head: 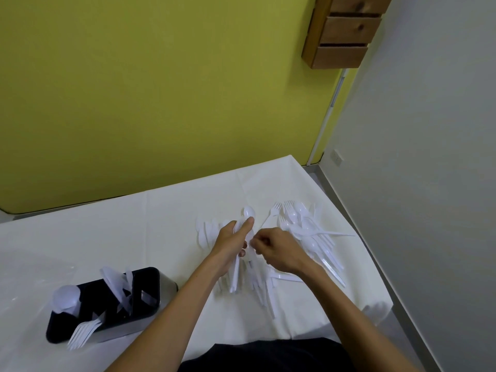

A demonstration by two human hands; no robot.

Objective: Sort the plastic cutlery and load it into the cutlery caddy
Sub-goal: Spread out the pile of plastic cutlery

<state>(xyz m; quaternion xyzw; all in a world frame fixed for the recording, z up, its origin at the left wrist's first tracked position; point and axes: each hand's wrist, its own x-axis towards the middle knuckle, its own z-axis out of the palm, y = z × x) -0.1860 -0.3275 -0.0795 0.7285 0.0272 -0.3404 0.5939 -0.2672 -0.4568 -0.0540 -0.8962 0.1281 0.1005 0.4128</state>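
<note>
On a white-clothed table [134,237] against a yellow-green wall [161,89], the left hand [233,240] grips a bundle of spoons [236,275]; the right hand [279,248] pinches one piece.

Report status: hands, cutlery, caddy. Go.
Left hand grips a bundle of spoons. Right hand pinches at the bundle. Caddy part loaded; unsorted pile on table, nothing blocking.

You see white, faintly translucent plastic cutlery [311,232] on a matt white cloth [134,237]; your caddy [112,304] has brushed metal sides and a black top; the shelf [346,30] is knotty wood.
</note>
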